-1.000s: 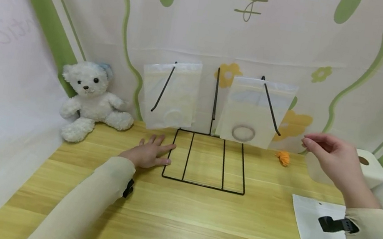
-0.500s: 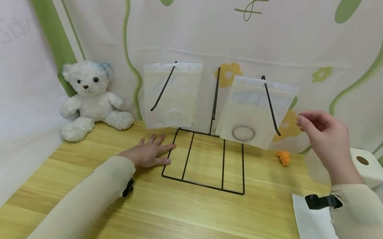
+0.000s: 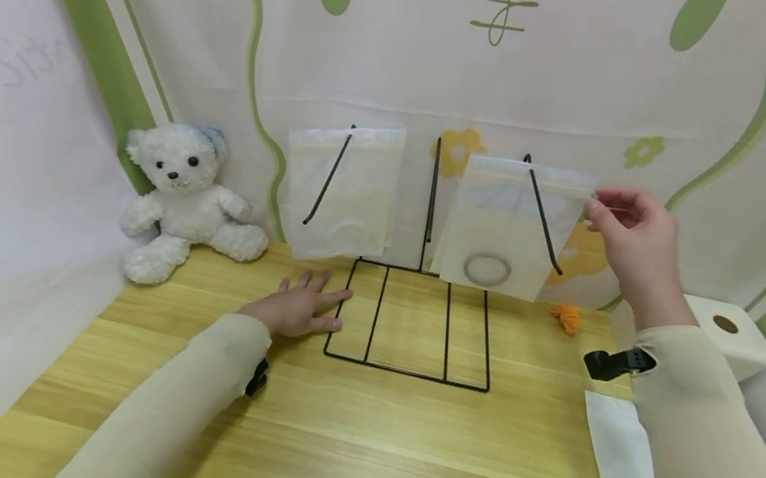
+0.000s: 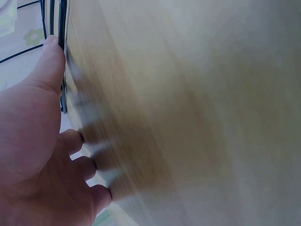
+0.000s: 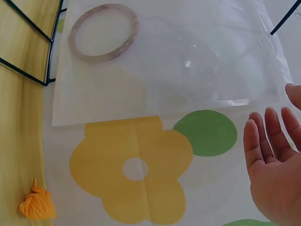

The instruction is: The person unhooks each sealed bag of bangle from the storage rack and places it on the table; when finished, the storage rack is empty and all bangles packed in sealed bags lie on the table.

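My left hand (image 3: 295, 311) lies with spread fingers on the table, its thumb and a finger on the left edge of a black wire rack (image 3: 447, 343). In the left wrist view, the thumb (image 4: 49, 66) touches the wire. Translucent zip bags hang from the rack's two side prongs: a left bag (image 3: 341, 190) with a pale ring and a right bag (image 3: 507, 226) with a brownish bangle (image 5: 103, 33). My right hand (image 3: 636, 243) is raised at the right bag's upper right edge, fingers loosely bent. Whether its fingertips touch the bag is unclear.
A white teddy bear (image 3: 185, 193) sits at the back left. An orange yarn bundle (image 3: 567, 318) and a white box (image 3: 735, 336) with a round hole stand at the back right. A white bag (image 3: 625, 474) with a ring lies under my right forearm. A printed curtain (image 3: 401, 39) hangs behind.
My right hand has moved left and up, from beside the white box to the right bag's upper edge. My left hand, the rack and its hanging bags stay in place.
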Demonstrator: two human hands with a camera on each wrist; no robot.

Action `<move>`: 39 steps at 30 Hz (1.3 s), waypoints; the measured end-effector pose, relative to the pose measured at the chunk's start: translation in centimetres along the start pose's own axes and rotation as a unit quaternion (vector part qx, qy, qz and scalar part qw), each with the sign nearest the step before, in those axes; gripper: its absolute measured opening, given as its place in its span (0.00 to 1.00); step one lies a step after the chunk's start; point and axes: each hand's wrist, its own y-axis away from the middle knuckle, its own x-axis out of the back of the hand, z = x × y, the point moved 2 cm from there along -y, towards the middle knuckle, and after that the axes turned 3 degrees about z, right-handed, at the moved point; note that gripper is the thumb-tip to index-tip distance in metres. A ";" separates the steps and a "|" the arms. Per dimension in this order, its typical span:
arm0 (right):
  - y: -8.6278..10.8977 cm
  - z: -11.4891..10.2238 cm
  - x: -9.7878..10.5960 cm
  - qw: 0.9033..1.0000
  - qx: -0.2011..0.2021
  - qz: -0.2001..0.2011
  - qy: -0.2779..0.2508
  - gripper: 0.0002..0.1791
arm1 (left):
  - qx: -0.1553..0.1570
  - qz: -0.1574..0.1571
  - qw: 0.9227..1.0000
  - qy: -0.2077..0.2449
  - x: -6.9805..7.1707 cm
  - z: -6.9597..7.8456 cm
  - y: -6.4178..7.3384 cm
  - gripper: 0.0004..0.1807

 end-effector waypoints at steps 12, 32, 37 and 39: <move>-0.5 -0.5 -0.5 0.997 -0.009 0.010 -0.082 0.10 | -0.001 -0.002 1.000 0.009 0.2 0.4 0.3 0.47; -0.3 -1.5 1.2 0.999 0.041 0.019 -0.007 0.11 | 0.001 -0.004 1.000 -0.002 0.1 0.2 0.2 0.48; -0.2 -1.7 1.5 0.999 0.041 0.018 -0.010 0.10 | 0.001 -0.007 1.000 0.001 0.1 0.1 0.0 0.47; -0.1 -1.7 1.5 0.999 0.041 0.017 -0.008 0.10 | 0.003 -0.008 1.000 0.000 0.0 0.0 -0.1 0.46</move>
